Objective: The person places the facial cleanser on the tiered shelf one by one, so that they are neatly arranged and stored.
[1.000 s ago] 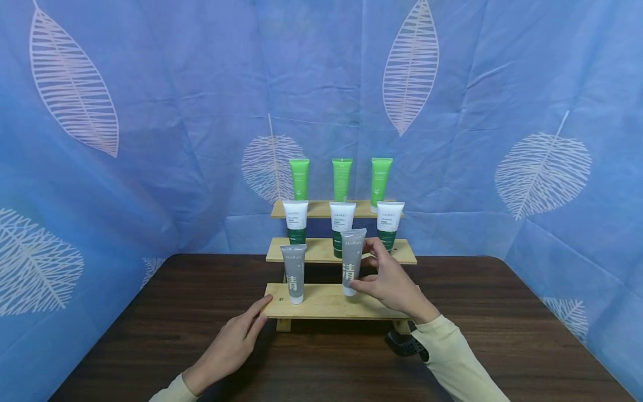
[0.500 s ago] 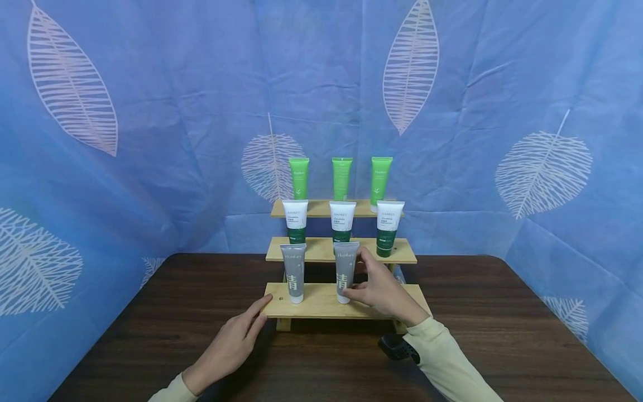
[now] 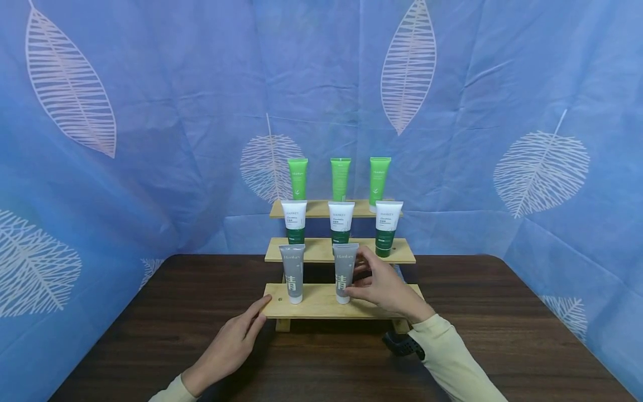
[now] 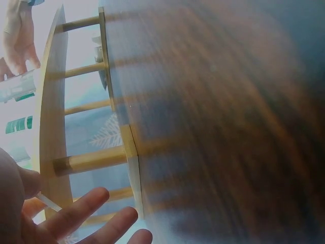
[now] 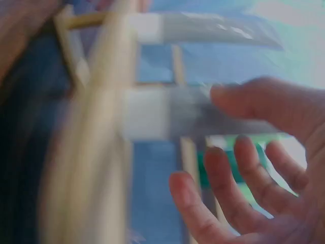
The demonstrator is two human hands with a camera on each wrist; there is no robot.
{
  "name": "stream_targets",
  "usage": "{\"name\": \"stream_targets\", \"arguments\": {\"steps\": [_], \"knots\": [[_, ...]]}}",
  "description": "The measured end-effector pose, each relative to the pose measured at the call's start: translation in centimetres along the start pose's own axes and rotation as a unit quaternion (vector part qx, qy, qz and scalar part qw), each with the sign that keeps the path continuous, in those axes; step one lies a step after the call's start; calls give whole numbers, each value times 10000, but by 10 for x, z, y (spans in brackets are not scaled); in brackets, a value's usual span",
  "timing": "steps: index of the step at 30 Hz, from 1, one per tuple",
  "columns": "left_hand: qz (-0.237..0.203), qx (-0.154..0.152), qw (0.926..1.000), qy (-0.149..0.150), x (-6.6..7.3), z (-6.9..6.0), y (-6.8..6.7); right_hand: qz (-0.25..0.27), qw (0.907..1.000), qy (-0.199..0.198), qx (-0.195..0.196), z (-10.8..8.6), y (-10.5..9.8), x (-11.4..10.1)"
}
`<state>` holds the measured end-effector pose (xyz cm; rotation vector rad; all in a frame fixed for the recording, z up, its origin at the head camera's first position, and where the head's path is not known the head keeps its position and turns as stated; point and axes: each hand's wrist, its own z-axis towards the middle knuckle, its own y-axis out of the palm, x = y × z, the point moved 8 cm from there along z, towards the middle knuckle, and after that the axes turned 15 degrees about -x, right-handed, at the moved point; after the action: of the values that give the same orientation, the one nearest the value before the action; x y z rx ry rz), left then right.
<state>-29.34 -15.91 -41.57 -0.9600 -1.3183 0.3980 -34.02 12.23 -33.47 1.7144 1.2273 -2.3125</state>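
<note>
In the head view my right hand (image 3: 387, 285) is at the right side of a grey squeeze tube (image 3: 344, 273), thumb over its lower part and curled fingers at its right edge. The tube stands cap down on the lowest shelf (image 3: 321, 304) of a wooden stand. In the right wrist view, blurred, the thumb (image 5: 249, 99) lies across the tube and the other fingertips are close beside it. My left hand (image 3: 226, 340) touches the left end of that shelf with extended fingers. Another grey tube (image 3: 293, 273) stands upright left of the first.
White-and-green tubes (image 3: 389, 223) stand in a row on the middle shelf (image 3: 316, 252). Bright green tubes (image 3: 379, 181) line the top shelf (image 3: 316, 209). The stand rests on a dark wood table (image 3: 150, 335) before a blue leaf-patterned cloth (image 3: 201, 111).
My right hand brought the grey tube left and down onto the lowest shelf during the first half second. Since then the tube has kept its place. The left hand stays at the shelf end.
</note>
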Motion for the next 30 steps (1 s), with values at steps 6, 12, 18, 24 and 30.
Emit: {"name": "stream_targets", "arguments": {"steps": [6, 12, 18, 24, 30], "knots": [[-4, 18, 10000, 62, 0, 1, 0, 144, 9995, -18, 290, -27, -55, 7], [-64, -6, 10000, 62, -1, 0, 0, 635, 9938, 301, 861, -61, -110, 45], [-113, -23, 9999, 39, -3, 0, 1, 1362, 9833, 948, 751, -70, -118, 115], [-50, 2, 9999, 87, -3, -1, 1, 1079, 9766, 1792, 506, -64, -94, 168], [16, 58, 9998, 175, -1, -1, 0, 279, 9778, 2062, 262, -52, -77, 181]]}}
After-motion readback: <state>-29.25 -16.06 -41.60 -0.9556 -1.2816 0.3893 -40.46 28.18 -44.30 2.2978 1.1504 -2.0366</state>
